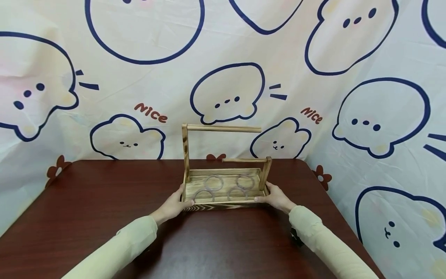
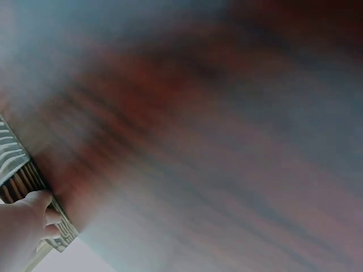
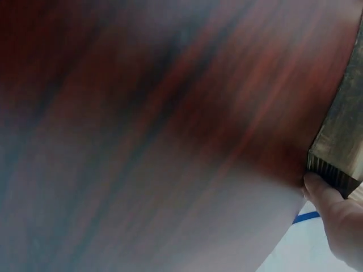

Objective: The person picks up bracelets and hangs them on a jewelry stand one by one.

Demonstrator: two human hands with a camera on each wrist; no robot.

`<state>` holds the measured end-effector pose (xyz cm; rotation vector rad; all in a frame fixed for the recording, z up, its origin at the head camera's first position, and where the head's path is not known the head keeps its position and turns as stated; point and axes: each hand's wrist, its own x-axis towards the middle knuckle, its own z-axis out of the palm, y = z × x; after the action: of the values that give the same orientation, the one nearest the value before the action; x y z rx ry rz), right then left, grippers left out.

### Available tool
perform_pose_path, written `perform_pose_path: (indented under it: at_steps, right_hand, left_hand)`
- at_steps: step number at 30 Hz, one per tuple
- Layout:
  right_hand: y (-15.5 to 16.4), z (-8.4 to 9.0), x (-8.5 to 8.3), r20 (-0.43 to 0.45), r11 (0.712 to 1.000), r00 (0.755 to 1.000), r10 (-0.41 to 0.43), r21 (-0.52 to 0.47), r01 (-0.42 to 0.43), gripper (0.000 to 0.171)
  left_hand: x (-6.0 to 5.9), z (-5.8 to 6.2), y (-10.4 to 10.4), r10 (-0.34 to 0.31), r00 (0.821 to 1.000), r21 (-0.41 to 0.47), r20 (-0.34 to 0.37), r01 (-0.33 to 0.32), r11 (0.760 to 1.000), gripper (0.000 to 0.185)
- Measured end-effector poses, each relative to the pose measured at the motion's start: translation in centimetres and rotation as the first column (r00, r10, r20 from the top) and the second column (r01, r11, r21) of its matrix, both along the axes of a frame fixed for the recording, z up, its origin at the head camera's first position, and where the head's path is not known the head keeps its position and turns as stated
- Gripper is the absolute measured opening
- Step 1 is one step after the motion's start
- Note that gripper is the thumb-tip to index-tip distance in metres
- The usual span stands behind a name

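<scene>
A shallow wooden box (image 1: 226,206) with dark-streaked grain stands crosswise near the far side of the table. From its left end rises a tall post (image 1: 186,155) carrying a long rod (image 1: 223,128) that points right. A shorter post (image 1: 266,174) at the right end leans outward, its rod (image 1: 245,160) pointing left. Several thin, pale rings (image 1: 213,176) show on the floor of the box. My left hand (image 1: 173,205) grips the left end, thumb over the front corner. My right hand (image 1: 277,197) holds the right end likewise. Both wrist views show fingers against the box's end walls.
The dark red-brown table (image 1: 223,244) spreads out around the box, with its far edge just behind it. Beyond that hangs a white cloth (image 1: 181,85) printed with blue cartoon outlines, which also covers the sides.
</scene>
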<state>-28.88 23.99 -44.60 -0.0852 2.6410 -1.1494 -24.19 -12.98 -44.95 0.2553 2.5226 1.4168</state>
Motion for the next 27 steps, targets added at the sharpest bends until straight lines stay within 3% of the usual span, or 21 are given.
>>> perform_pose_path:
  at_steps: [10, 17, 27]
  right_hand:
    - [-2.2, -0.8, 2.0, -0.06, 1.0, 0.998, 0.005, -0.001, -0.005, 0.102]
    - [-3.5, -0.5, 3.8, -0.043, 1.0, 0.999, -0.016, -0.025, 0.015, 0.101]
    - [-4.6, 0.0, 5.4, -0.088, 0.999, 0.996, -0.012, -0.032, 0.009, 0.102]
  left_hand:
    - [2.3, -0.2, -2.0, -0.002, 1.0, 0.027, -0.003, 0.002, 1.0, 0.083]
    - [3.2, 0.0, -3.2, -0.006, 1.0, 0.001, -0.025, 0.006, 1.0, 0.084]
    - [4.3, 0.5, -4.1, -0.009, 0.999, 0.013, -0.037, 0.009, 1.0, 0.086]
